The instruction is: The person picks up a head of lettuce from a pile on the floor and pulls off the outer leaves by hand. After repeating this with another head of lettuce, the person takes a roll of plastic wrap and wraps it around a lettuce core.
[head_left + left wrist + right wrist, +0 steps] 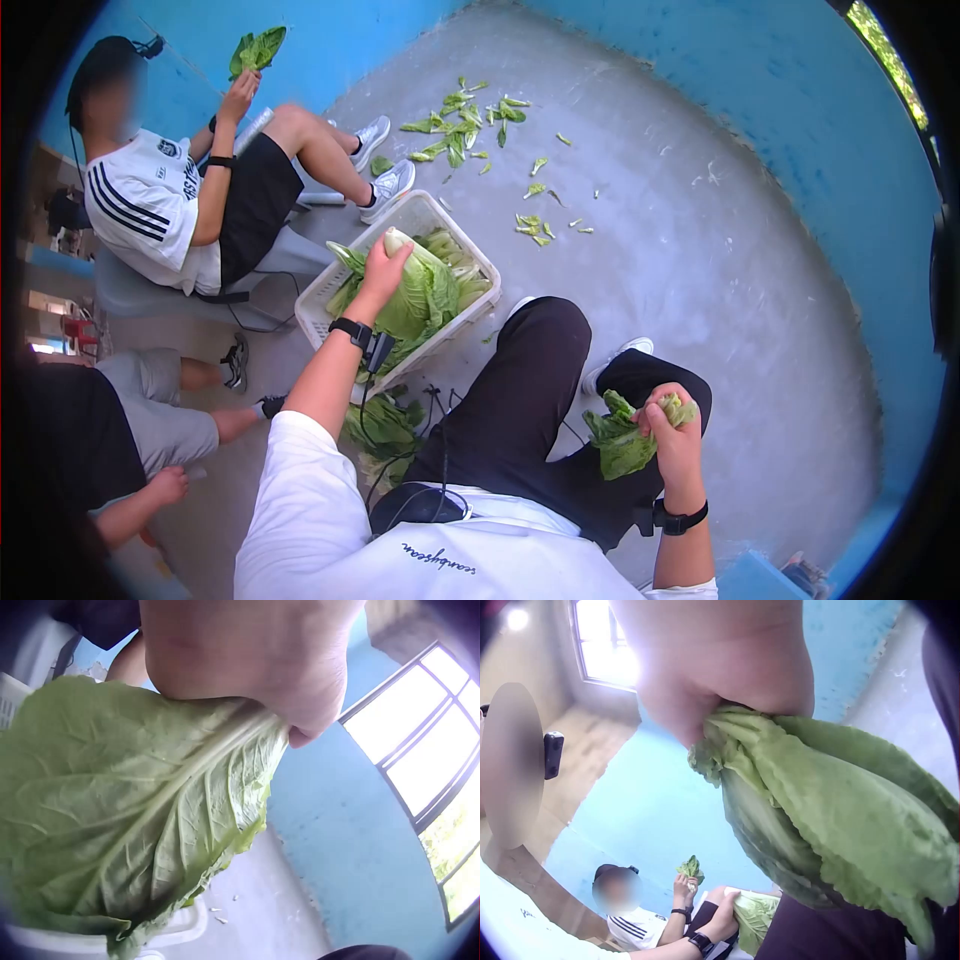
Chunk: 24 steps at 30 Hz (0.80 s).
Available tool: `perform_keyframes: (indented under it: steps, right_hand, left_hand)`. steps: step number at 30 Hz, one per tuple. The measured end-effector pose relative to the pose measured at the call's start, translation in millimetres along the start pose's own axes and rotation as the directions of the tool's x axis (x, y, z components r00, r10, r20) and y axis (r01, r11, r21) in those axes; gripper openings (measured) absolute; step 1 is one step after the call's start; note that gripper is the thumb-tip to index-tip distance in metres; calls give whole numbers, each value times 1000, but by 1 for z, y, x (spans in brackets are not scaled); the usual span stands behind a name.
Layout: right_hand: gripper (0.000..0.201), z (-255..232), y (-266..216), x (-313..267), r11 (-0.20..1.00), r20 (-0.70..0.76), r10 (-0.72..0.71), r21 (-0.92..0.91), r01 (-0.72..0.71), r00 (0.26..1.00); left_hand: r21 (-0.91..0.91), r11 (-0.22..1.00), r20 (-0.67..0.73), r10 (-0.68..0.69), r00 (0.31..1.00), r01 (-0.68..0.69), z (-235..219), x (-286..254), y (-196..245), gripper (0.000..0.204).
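My left hand [383, 272] grips a large green lettuce [432, 290] by its pale base, over the white basket [466, 326]. Its broad leaf with a thick pale rib [142, 817] fills much of the left wrist view. Off to the right, above my thigh, my right hand [676, 432] holds a small bunch of lettuce leaves [622, 448], fingers curled round the stem ends. In the right wrist view these leaves [847, 802] hang away from the hand, partly folded over each other. More lettuce lies in the basket, partly hidden by the one in my left hand.
Torn leaves [458, 128] lie scattered on the grey floor [680, 200] beyond the basket. More leaves [383, 425] are heaped on the near side of it. A seated person [150, 200] at left holds up a leaf [257, 52]. Another person's legs [170, 400] extend from the left.
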State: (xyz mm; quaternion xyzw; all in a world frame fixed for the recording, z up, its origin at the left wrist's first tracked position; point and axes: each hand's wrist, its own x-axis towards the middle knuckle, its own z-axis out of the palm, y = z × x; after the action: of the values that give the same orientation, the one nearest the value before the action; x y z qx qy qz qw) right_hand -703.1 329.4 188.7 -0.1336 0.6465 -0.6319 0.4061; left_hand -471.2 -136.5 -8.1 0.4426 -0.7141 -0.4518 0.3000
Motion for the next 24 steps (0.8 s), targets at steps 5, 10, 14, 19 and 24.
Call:
perform_keyframes:
  steps: [5, 10, 14, 19, 24]
  right_hand:
    - [26, -3, 3, -12, 984, 36, -18, 178, 11, 999]
    - [33, -15, 8, -19, 879, 213, -12, 468, -91, 977]
    - [28, -25, 10, -26, 811, 279, -50, 572, -124, 959]
    - [23, -24, 5, -34, 764, 278, -149, 642, -68, 949]
    - [25, -24, 9, -33, 730, 307, -205, 681, -63, 929]
  left_hand:
    - [-308, 948, 90, -50, 995, 76, -10, -29, 96, 29]
    - [-560, 781, 293, -125, 948, 276, -1, -76, 201, 29]
    - [-573, 703, 455, -155, 877, 421, 21, -121, 265, 31]
    - [-499, 717, 606, -113, 788, 487, 48, -153, 281, 29]
    - [-405, 750, 700, -115, 705, 524, 70, -176, 288, 28]
